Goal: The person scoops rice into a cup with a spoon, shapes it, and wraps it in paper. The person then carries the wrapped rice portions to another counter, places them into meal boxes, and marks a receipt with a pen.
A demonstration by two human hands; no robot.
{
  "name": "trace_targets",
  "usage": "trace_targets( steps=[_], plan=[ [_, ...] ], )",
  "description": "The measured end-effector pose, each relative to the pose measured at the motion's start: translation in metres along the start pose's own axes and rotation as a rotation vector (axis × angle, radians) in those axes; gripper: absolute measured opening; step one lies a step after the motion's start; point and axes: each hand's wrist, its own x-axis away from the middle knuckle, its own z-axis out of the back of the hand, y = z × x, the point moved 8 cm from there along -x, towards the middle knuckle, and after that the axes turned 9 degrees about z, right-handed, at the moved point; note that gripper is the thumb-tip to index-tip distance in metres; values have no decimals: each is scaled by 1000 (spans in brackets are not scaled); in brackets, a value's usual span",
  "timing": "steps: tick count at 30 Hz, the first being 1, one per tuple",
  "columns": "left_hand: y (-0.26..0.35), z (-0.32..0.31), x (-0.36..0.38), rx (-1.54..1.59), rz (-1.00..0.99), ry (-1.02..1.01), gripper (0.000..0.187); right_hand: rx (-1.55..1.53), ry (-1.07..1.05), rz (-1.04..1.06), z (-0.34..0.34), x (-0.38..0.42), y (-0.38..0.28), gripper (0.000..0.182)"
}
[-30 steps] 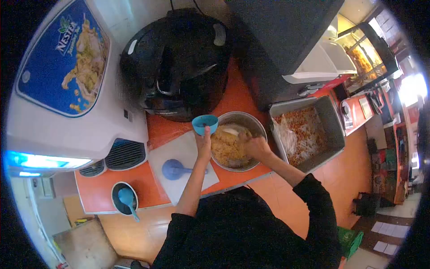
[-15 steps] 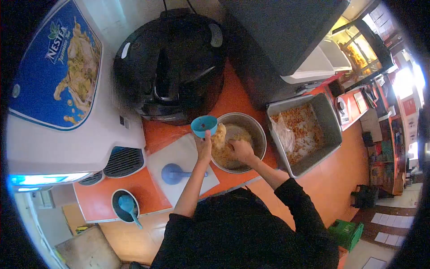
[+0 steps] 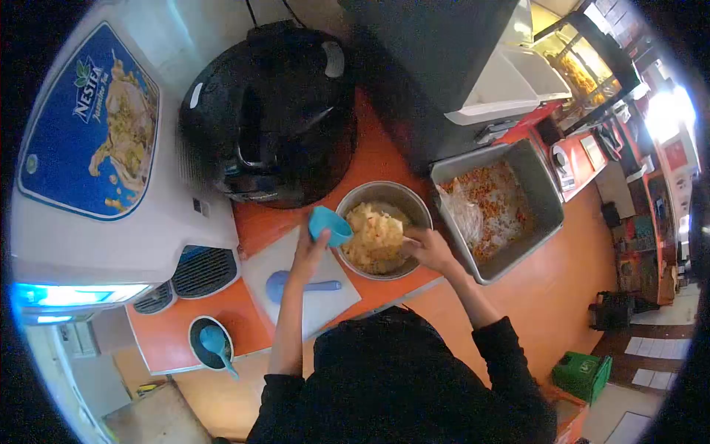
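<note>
My left hand (image 3: 311,248) holds a small turquoise bowl (image 3: 330,226), tilted over the left rim of a round metal pot (image 3: 424,214). Inside the pot lies a heap of pale yellow, rice-like food (image 3: 376,235) with small reddish bits. My right hand (image 3: 429,249) is over the pot's right side, its fingers bent at the edge of the food; whatever they hold is too small to make out. Left of the pot, a blue-purple paddle (image 3: 310,286) rests on a white sheet (image 3: 325,303).
A large black cooker (image 3: 274,111) stands behind the pot. To the right is a grey tub (image 3: 543,177) with orange crumbs and a plastic bag. A drinks dispenser (image 3: 89,244) is at left, near a dark container (image 3: 196,344) holding a blue scoop (image 3: 213,339).
The turquoise bowl has tilted toward the pot in my left hand. My right hand has moved right, away from the middle of the pot, and more of the food heap shows.
</note>
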Motion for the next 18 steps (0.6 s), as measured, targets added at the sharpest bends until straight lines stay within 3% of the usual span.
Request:
trace_targets(
  steps=[3,5,7,8,9,11,15,17,18],
  plan=[
    [-16,-32,-3,-272,175,-136,80,92,-6,-49,30,9,-31,23],
    [-5,-61,-7,-353,93,-161,85,117,39,-83,33,15,-40,25],
    [-6,-83,-9,-209,239,-223,85,291,150,55,25,19,-40,25],
    [-14,-91,-14,-181,265,-246,86,478,98,55,4,18,-20,30],
    [-20,-98,-18,-154,291,-267,86,477,99,52,1,20,-24,30],
    [-38,-106,-25,87,445,-355,85,599,162,313,-4,23,-52,39],
    [-44,-95,-31,164,386,-390,83,791,111,530,6,22,-38,55],
    [-39,-84,-30,18,351,-351,82,865,49,504,26,12,-48,50],
    [-38,-79,-31,-31,340,-337,82,893,0,400,33,4,-41,37]
  ],
)
